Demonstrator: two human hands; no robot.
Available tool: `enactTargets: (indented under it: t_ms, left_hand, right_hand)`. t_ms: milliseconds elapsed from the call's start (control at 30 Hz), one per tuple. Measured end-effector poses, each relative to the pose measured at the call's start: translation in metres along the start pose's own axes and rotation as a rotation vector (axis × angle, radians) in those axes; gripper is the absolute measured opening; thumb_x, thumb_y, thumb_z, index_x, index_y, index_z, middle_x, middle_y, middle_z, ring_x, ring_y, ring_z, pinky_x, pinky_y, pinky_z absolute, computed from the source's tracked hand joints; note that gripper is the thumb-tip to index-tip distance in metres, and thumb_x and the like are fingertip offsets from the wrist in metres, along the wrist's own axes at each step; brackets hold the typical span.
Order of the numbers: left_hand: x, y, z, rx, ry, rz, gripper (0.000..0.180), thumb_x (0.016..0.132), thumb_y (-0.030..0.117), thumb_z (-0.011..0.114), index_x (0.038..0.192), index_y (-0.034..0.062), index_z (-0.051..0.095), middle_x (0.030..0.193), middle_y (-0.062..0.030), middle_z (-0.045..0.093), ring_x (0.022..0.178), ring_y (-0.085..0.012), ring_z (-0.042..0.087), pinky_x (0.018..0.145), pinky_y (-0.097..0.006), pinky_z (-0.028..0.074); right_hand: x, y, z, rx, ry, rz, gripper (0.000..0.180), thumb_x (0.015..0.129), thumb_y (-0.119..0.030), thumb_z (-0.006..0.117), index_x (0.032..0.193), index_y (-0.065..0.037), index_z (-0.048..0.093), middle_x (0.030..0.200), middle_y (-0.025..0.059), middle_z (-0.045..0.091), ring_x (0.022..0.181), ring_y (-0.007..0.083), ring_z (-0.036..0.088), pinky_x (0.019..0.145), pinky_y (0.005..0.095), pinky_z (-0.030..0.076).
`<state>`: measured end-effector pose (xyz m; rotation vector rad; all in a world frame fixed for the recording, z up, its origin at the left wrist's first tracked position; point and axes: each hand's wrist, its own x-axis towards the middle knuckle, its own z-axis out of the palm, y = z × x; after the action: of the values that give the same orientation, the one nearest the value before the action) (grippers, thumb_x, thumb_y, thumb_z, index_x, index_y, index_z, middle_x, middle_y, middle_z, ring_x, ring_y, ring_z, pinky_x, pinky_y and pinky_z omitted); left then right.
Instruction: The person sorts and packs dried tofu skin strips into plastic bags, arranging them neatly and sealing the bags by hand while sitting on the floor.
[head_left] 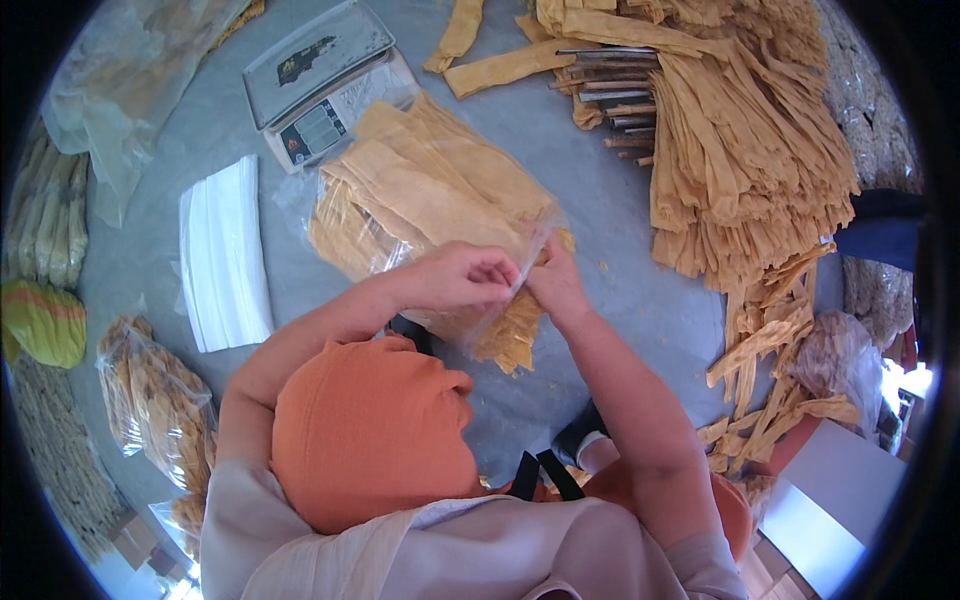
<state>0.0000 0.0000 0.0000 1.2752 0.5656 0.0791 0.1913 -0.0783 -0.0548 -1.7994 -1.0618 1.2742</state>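
Nearest the lens is the person's pale beige shirt (pixel 480 555), spread along the lower edge, with rounded orange cloth (pixel 370 430) just beyond it. Both bare forearms reach from there toward a clear bag (pixel 430 190) lying on the grey floor (pixel 610 330) at the middle of the view. Flat, tan, wrinkled strips fill the bag, and some of their ends stick out at its open mouth, near the hands. The left hand (pixel 465 278) is at the edge of that mouth, fingers curled; whether its grip pinches the film, I cannot tell. The right hand (pixel 555 280) is at the same edge, from the other side; its fingertips are partly hidden, so I cannot tell whether its grip is closed.

Beyond the bag, just beside it, is a scale (pixel 325 85) with a grey tray. To the left lies a white stack (pixel 225 255) of flat sheets; nearer the person, another filled bag (pixel 155 400). At upper right, a large heap (pixel 745 160) of tan strips lies beside several thin sticks (pixel 620 105).
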Motion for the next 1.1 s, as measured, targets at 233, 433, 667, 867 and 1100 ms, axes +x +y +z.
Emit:
enactTargets:
  t_ms: [233, 433, 667, 867, 1100]
  left_hand:
    - [-0.037, -0.061, -0.194, 0.427, 1.226, 0.211, 0.041, 0.09, 0.036, 0.062, 0.118, 0.0062, 0.062, 0.111, -0.0075, 0.063, 0.102, -0.0174, 0.058, 0.09, -0.029, 0.045]
    - [-0.068, -0.115, -0.173, 0.142, 0.967, -0.353, 0.075, 0.09, 0.063, 0.048, 0.14, 0.0062, 0.044, 0.138, -0.0128, 0.049, 0.129, -0.023, 0.043, 0.107, -0.032, 0.032]
    - [-0.074, -0.106, -0.174, 0.583, 1.131, -0.067, 0.077, 0.09, 0.053, 0.057, 0.142, 0.0003, 0.038, 0.14, -0.02, 0.044, 0.133, -0.0282, 0.039, 0.11, -0.034, 0.028]
    - [-0.038, -0.098, -0.183, 0.489, 0.909, -0.021, 0.073, 0.089, 0.05, 0.058, 0.142, 0.0046, 0.039, 0.148, -0.0209, 0.033, 0.137, -0.0298, 0.033, 0.112, -0.035, 0.026]
    - [-0.02, -0.055, -0.12, 0.933, 0.894, -0.26, 0.07, 0.088, 0.056, 0.054, 0.144, 0.0151, 0.04, 0.152, -0.0166, 0.028, 0.142, -0.0344, 0.021, 0.114, -0.047, 0.018]
  right_hand:
    - [-0.035, -0.008, 0.011, 0.074, 0.11, -0.22, 0.073, 0.075, -0.026, 0.079, 0.133, -0.003, 0.042, 0.117, 0.0161, 0.06, 0.099, 0.0252, 0.062, 0.085, 0.0338, 0.049]
    - [-0.008, 0.008, 0.02, 0.205, 0.318, -0.208, 0.078, 0.073, -0.023, 0.082, 0.133, 0.0, 0.038, 0.119, 0.0156, 0.058, 0.103, 0.0228, 0.059, 0.087, 0.0339, 0.049]
    - [0.007, 0.005, -0.003, 0.38, 0.189, -0.198, 0.075, 0.081, -0.017, 0.075, 0.139, 0.002, 0.031, 0.128, 0.0172, 0.052, 0.116, 0.0231, 0.053, 0.097, 0.034, 0.043]
    - [-0.008, 0.002, 0.011, 0.036, 0.403, -0.238, 0.068, 0.095, -0.03, 0.055, 0.147, -0.001, 0.021, 0.145, 0.0203, 0.036, 0.129, 0.0281, 0.044, 0.106, 0.0356, 0.035]
    - [0.06, 0.038, -0.043, 0.166, 0.354, -0.029, 0.055, 0.098, -0.033, 0.044, 0.144, -0.005, 0.034, 0.136, 0.0191, 0.049, 0.123, 0.0311, 0.049, 0.104, 0.034, 0.035]
